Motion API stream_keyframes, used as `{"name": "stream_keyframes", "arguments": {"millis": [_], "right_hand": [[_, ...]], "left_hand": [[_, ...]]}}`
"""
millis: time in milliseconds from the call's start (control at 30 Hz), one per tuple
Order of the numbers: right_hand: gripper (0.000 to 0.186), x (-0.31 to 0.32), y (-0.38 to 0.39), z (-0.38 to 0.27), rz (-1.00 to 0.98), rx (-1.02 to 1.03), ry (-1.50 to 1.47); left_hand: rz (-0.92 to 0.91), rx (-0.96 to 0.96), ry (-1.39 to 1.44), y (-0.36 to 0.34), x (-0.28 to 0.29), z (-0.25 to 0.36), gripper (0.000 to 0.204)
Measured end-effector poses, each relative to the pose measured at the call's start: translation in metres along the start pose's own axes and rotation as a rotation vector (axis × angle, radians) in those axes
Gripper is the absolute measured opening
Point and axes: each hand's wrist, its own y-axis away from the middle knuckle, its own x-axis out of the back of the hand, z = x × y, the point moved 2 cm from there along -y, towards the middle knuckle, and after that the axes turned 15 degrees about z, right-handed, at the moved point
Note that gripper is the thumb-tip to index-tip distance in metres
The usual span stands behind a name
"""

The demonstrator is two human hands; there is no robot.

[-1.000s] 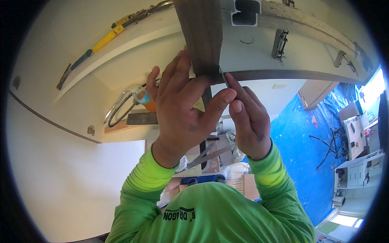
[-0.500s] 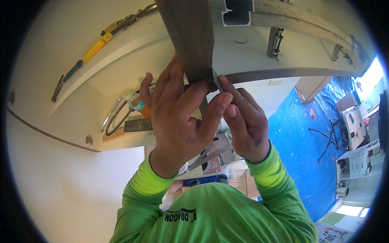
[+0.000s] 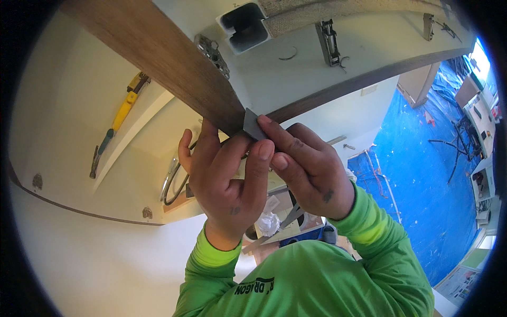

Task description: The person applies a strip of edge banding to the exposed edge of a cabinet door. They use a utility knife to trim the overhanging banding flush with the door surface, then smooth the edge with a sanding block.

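Observation:
My right hand (image 3: pixel 314 169) pinches a small, flat, dark grey piece (image 3: pixel 254 124), its index finger lying along one edge. The piece rests against the corner where a brown wood-grain edge (image 3: pixel 174 58) meets a second brown edge strip (image 3: pixel 338 94). My left hand (image 3: pixel 224 185) closes its index finger and thumb at the lower end of the same piece, the thumb against my right fingers. Its other fingers reach up beside the wood-grain edge, with the little finger held apart. What the grey piece is made of, I cannot make out.
On the pale cabinet surface at left lies a yellow-and-green handled tool (image 3: pixel 122 113). Metal hinges (image 3: pixel 328 42) and a white hollow section (image 3: pixel 244 29) are at the top. Blue sheeting (image 3: pixel 417 174) covers the floor at right, with a cluttered table (image 3: pixel 483 124) beyond.
The view has shifted, and the wood-grain edge now slants to the upper left. The grey piece has turned from edge-on to show its flat face. Both hands stay at the corner.

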Motion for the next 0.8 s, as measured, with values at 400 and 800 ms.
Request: {"name": "stream_keyframes", "arguments": {"millis": [400, 800], "right_hand": [[0.048, -0.002, -0.002, -0.006, -0.003, -0.036, -0.022], [0.04, -0.019, -0.006, -0.006, 0.168, -0.031, -0.047]], "left_hand": [[0.011, 0.053, 0.051, -0.007, 0.001, 0.007, 0.017], [0.046, 0.237, 0.102, -0.014, 0.003, 0.012, 0.019]]}}
